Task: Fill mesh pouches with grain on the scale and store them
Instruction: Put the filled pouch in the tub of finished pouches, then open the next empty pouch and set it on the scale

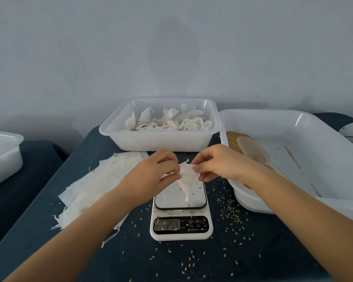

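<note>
My left hand (159,173) pinches one side of a white mesh pouch's (185,181) mouth and my right hand (216,162) pinches the other, fingers curled on the fabric, holding it over the platform of the digital kitchen scale (181,218). The pouch hangs with its long axis running down and slightly toward me, wide mouth uppermost between my fingertips, narrowing to a limp point that reaches the platform. It looks thin, crumpled and flat, with a short drawstring end sticking up from the top edge. The scale's display seems to read 25.9, though it is blurred; beside it sit three round buttons, the middle marked M and the right one T, with small print beneath that I cannot read. Loose grains (231,212) lie scattered on the dark blue cloth (273,251) around the scale. To my left lies a stack of flat pouches (102,184). Behind the scale stands a white tub (161,139) holding tied pouches (169,121). To my right a larger white tray (293,159) holds grain (232,139) in one corner and a translucent scoop (253,149).
</note>
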Action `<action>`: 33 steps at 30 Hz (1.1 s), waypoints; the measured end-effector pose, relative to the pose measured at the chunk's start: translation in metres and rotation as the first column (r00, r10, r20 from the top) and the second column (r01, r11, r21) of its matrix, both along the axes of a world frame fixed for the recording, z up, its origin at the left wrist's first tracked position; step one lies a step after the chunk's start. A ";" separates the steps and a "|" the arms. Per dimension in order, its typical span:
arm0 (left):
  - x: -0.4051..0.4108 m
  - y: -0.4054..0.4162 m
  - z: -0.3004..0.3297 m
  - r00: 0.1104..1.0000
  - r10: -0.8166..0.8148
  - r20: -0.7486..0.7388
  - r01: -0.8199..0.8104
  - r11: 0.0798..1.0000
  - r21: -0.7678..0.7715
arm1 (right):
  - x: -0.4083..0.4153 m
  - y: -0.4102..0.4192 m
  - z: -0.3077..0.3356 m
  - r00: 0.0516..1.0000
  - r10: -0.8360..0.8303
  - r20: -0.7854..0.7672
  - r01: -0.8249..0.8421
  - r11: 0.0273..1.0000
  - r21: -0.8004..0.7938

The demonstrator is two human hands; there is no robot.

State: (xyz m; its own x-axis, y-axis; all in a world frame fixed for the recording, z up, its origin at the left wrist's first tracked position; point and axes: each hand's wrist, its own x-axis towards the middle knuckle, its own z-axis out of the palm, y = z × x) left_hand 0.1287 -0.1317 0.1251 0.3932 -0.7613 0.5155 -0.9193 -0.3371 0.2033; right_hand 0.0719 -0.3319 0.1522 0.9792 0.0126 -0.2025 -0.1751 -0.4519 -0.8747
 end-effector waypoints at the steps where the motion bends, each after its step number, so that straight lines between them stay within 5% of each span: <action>1: -0.001 -0.001 -0.001 1.000 0.000 -0.007 -0.001 1.000 -0.028 | -0.001 -0.001 0.000 1.000 0.002 -0.002 -0.002 1.000 -0.012; 5: -0.001 -0.005 -0.001 0.998 0.034 -0.054 -0.037 0.998 -0.050 | 0.000 -0.025 0.011 0.994 -0.077 0.080 0.092 0.977 -0.192; 8: 0.001 -0.007 0.000 0.997 0.040 -0.071 -0.044 0.998 -0.053 | 0.014 -0.075 0.016 0.948 -0.293 0.120 0.295 0.681 -0.670; 11: 0.003 -0.010 0.000 0.997 0.039 -0.072 -0.043 0.998 -0.054 | 0.009 -0.106 0.011 0.881 -0.417 -0.225 -0.014 0.452 -0.892; 13: 0.003 -0.013 -0.001 0.997 0.044 -0.070 -0.048 0.997 -0.060 | 0.004 -0.118 0.003 0.822 -0.431 -0.372 -0.148 0.470 -0.870; 16: 0.001 -0.017 -0.003 0.997 0.023 -0.080 -0.030 0.997 -0.077 | 0.001 -0.126 -0.010 0.807 -0.436 -0.399 -0.127 0.532 -0.837; 19: -0.001 -0.019 -0.005 0.995 0.009 -0.096 -0.016 0.997 -0.073 | 0.001 -0.121 -0.010 0.793 -0.440 -0.421 -0.178 0.494 -0.851; 22: -0.001 -0.017 -0.006 0.996 0.019 -0.092 -0.026 0.996 -0.082 | 0.003 -0.125 0.000 0.852 -0.435 -0.292 -0.023 0.525 -0.851; 28: 0.004 -0.010 -0.005 0.994 0.054 -0.098 -0.064 0.993 -0.101 | -0.004 -0.137 0.030 0.827 -0.535 -0.170 0.265 0.639 -0.722; 33: 0.003 -0.011 -0.007 0.993 0.057 -0.104 -0.068 0.993 -0.100 | -0.010 -0.116 0.036 0.864 -0.440 -0.246 0.054 0.565 -0.823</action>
State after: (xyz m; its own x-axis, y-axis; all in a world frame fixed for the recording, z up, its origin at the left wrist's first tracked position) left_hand 0.1314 -0.1429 0.1182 0.4921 -0.6787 0.5452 -0.8702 -0.3658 0.3301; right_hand 0.0616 -0.4483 0.1877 0.7448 -0.5653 -0.3545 -0.6141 -0.7886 -0.0326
